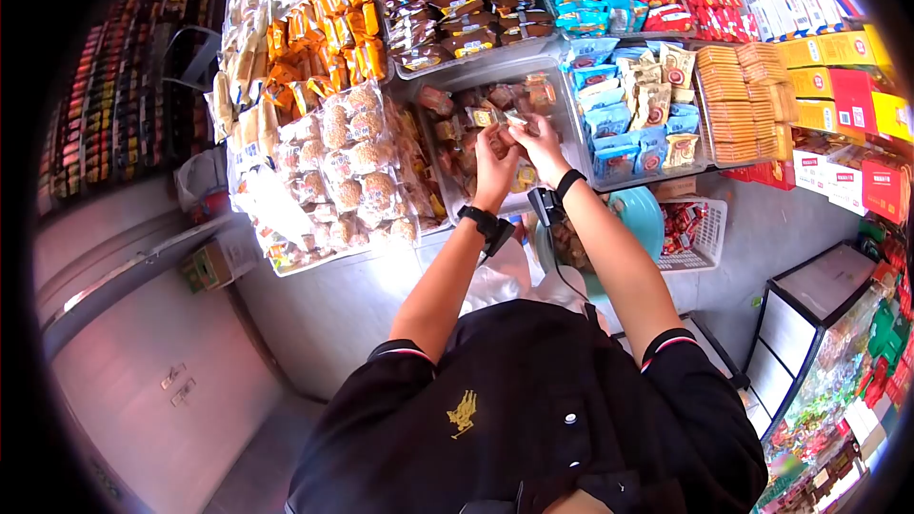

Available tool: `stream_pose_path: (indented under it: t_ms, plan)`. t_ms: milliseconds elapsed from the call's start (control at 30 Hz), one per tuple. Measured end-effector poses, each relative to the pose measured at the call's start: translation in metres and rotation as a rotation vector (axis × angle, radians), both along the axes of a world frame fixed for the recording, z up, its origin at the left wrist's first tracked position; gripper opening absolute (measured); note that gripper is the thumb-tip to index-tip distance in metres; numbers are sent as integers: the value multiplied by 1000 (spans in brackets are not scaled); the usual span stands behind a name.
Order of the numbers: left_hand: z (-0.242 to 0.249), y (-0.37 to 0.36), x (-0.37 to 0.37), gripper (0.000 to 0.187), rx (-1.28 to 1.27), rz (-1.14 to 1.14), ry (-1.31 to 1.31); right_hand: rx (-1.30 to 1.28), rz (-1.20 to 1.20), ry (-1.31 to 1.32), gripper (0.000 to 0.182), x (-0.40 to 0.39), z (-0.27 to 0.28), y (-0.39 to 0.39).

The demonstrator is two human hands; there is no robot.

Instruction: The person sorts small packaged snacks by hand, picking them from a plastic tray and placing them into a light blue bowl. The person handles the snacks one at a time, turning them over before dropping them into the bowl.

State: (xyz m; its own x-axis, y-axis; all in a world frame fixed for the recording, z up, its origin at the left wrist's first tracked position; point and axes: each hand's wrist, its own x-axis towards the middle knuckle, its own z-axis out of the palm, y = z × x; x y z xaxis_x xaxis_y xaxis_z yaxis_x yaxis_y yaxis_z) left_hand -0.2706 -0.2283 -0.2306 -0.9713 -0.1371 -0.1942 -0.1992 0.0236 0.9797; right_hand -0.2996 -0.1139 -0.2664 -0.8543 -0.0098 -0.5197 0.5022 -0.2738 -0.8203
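Both my hands meet over a clear plastic bin (568, 107) partly filled with small brown wrapped snacks (438, 101). My left hand (493, 169) has its fingers bent into a pinch at the middle of the bin. Right beside it, almost touching, my right hand (543, 152) is closed too. Between the fingertips is a small wrapped snack (515, 119), with a pale bit of wrapper showing; its exact kind is too small to tell. My fingers hide most of it.
Left of the bin lie bags of round seeded pastries (350, 157) and orange packets (333, 29). Blue and cream packets (619, 124) and stacked biscuits (738, 100) are on the right. Below stand a teal basin (640, 219) and a white basket (709, 233).
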Motion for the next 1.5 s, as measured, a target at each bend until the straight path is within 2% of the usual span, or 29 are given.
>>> stream_pose_path:
  t_ms: [33, 67, 200, 300, 367, 433, 500, 633, 667, 700, 767, 833, 867, 933, 1000, 1100, 1167, 1267, 1367, 1433, 1500]
  plan:
    - [15, 2, 7, 49, -129, -19, 26, -77, -17, 6, 57, 4, 19, 1]
    - [19, 5, 14, 46, -64, -34, 2, -204, -18, -96, 55, 15, 40, 13]
    - [35, 12, 45, 37, 176, -120, -145, -375, -44, -105, 55, 55, 60, 46]
    - [58, 30, 70, 28, 304, -179, -207, -378, -16, -128, 48, 88, 86, 75]
    - [64, 41, 88, 27, 371, -227, -288, -368, -13, -76, 39, 111, 75, 98]
    - [63, 55, 105, 23, 441, -253, -310, -339, -1, -159, 40, 137, 100, 122]
    - [70, 68, 124, 21, 538, -285, -327, -197, 40, -186, 44, 161, 104, 147]
    - [88, 105, 168, 18, 443, -245, -403, -199, 38, -168, 45, 212, 109, 193]
    - [57, 104, 171, 46, 423, -391, -428, -214, 49, -177, 45, 223, 111, 203]
    - [54, 109, 180, 48, 410, -427, -459, -229, 60, -186, 44, 234, 112, 213]
    - [42, 121, 194, 45, 489, -580, -472, -254, 76, -176, 42, 258, 112, 228]
    - [25, 133, 208, 41, 617, -555, -615, -265, 88, -119, 40, 279, 119, 241]
    - [20, 139, 215, 39, 588, -554, -627, -266, 94, -69, 40, 291, 125, 247]
    - [46, 155, 232, 35, 440, -566, -592, -276, 134, 25, 38, 308, 124, 260]
    - [74, 170, 248, 31, 277, -578, -579, -235, 168, 3, 38, 323, 114, 271]
    - [89, 181, 263, 32, 305, -604, -637, -192, 180, -15, 36, 342, 111, 285]
    - [66, 182, 269, 36, 303, -662, -599, -131, 196, 2, 36, 353, 119, 293]
    - [-19, 177, 268, 42, 292, -806, -483, -174, 143, -30, 35, 366, 133, 299]
    - [-4, 173, 279, 43, 482, -659, -682, -203, 141, -66, 33, 376, 118, 308]
    - [-48, 167, 286, 41, 158, -857, -372, -219, 163, -95, 32, 380, 117, 309]
    - [-53, 162, 291, 39, 32, -952, -198, -227, 148, -124, 32, 382, 112, 308]
